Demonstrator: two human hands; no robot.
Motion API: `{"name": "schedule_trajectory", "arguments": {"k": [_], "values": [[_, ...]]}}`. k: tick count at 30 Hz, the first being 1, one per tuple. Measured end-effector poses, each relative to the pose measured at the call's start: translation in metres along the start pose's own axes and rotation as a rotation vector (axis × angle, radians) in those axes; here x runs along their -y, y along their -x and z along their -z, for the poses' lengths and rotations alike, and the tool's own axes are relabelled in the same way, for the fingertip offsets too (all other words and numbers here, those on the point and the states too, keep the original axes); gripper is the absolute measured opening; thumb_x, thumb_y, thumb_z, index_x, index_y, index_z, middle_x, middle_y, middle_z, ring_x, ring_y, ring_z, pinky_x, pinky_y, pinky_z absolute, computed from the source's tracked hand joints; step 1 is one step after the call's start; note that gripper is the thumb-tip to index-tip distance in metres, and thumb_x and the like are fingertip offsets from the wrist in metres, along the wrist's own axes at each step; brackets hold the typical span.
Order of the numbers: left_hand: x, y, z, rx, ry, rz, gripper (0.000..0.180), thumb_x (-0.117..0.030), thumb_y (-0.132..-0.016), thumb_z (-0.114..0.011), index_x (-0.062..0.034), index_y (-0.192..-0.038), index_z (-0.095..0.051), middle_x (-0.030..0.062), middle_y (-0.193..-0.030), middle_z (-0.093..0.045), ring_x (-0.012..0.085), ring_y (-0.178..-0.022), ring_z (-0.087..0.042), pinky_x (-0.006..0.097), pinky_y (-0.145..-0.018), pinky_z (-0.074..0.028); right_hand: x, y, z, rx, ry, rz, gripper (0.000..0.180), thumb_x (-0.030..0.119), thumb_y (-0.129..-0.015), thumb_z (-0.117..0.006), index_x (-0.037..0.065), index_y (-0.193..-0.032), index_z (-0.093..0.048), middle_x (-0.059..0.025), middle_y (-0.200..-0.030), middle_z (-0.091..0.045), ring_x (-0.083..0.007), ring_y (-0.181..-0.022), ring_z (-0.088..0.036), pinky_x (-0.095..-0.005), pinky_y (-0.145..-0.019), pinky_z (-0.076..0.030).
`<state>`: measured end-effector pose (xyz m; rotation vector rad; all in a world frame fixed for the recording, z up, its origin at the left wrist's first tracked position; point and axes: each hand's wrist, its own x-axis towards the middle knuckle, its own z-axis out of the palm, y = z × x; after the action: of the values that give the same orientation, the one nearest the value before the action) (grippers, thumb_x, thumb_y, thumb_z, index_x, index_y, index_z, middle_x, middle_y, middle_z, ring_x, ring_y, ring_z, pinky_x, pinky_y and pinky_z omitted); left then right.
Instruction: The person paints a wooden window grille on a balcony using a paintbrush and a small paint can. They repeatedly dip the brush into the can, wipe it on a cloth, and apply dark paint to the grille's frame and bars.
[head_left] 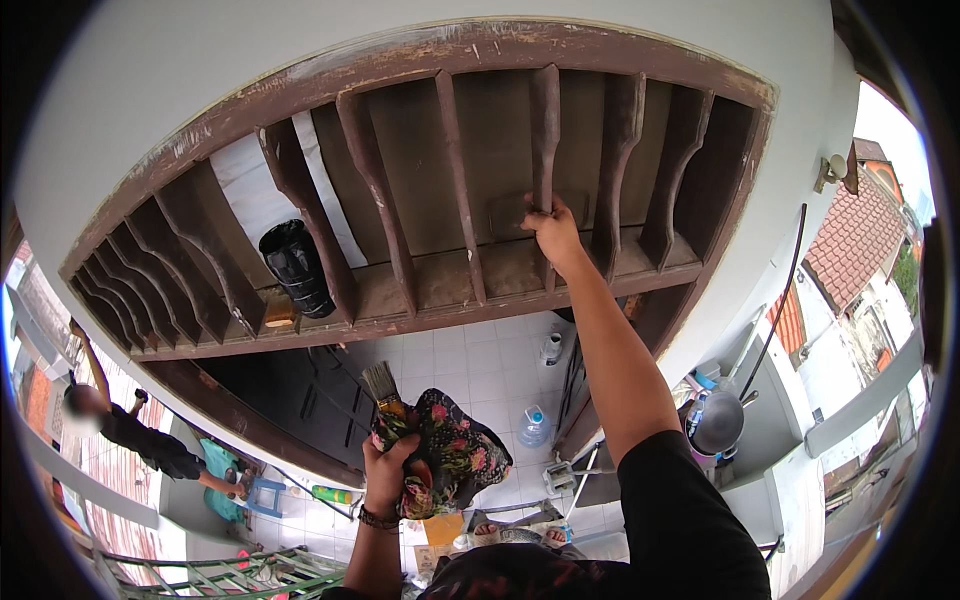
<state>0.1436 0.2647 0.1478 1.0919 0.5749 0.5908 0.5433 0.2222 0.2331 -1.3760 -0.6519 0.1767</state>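
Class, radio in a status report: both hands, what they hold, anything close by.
Left hand shut on brush and floral cloth. Right hand gripping wooden slat. Black bag on the ledge.

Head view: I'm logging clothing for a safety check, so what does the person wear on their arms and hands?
Both hands are bare, without gloves. The left hand has a dark beaded bracelet at the wrist. The right hand has a bare forearm and a short black sleeve on the upper arm.

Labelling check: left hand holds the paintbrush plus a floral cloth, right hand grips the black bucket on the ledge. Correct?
Not quite. In the head view the right hand grips one of the brown wooden slats, not the black bucket, which sits untouched on the ledge to the left. The left hand does hold the paintbrush and floral cloth.
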Motion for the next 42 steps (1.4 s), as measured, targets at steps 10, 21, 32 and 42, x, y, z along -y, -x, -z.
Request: {"name": "schedule_trajectory", "arguments": {"k": [10, 21, 32, 42], "values": [[0.042, 0.025, 0.001, -0.173, 0.09, -0.049, 0.027, -0.001, -0.083, -0.065, 0.0032, -0.11, -0.065, 0.0058, -0.094, -0.068, 0.0137, -0.082, -0.065, 0.028, -0.074, -0.053, -0.001, -0.009, -0.01, -0.039, 0.108, 0.051, 0.046, 0.006, -0.076, -0.059, -0.002, -0.121, -0.059, -0.0105, -0.087, -0.066, -0.0172, -0.08, -0.064, -0.0286, -0.074, -0.048], [0.061, -0.016, 0.031, -0.171, -0.09, -0.1, 0.036, -0.015, -0.084, -0.06, -0.0041, -0.117, -0.051, 0.0095, -0.089, -0.063, 0.0203, -0.048, -0.06, 0.031, -0.036, -0.047, -0.015, -0.017, -0.007, -0.122, 0.16, 0.138, 0.042, 0.007, -0.073, -0.061, -0.002, -0.115, -0.061, -0.0132, -0.084, -0.068, -0.0207, -0.08, -0.066, -0.0313, -0.073, -0.05], [0.089, -0.087, 0.067, -0.031, -0.506, 0.477, 0.069, -0.036, -0.097, -0.056, -0.0108, -0.154, -0.027, 0.0113, -0.07, -0.056, 0.0144, -0.035, -0.024, 0.034, -0.033, -0.021, -0.022, -0.027, -0.029, -0.261, 0.235, 0.061, 0.043, 0.004, -0.074, -0.056, -0.009, -0.115, -0.059, -0.0289, -0.12, -0.059, -0.0432, -0.116, -0.056, -0.0417, -0.101, -0.047], [0.007, -0.182, -0.113, 0.124, -0.969, -0.922, 0.063, -0.035, -0.095, -0.058, -0.0103, -0.146, -0.032, 0.0116, -0.071, -0.058, 0.0164, -0.038, -0.029, 0.036, -0.036, -0.025, 0.007, -0.011, -0.01, -0.144, 0.24, 0.019, 0.047, 0.006, -0.072, -0.065, -0.007, -0.118, -0.059, -0.0264, -0.123, -0.058, -0.0382, -0.118, -0.057, -0.0391, -0.1, -0.048]]}}
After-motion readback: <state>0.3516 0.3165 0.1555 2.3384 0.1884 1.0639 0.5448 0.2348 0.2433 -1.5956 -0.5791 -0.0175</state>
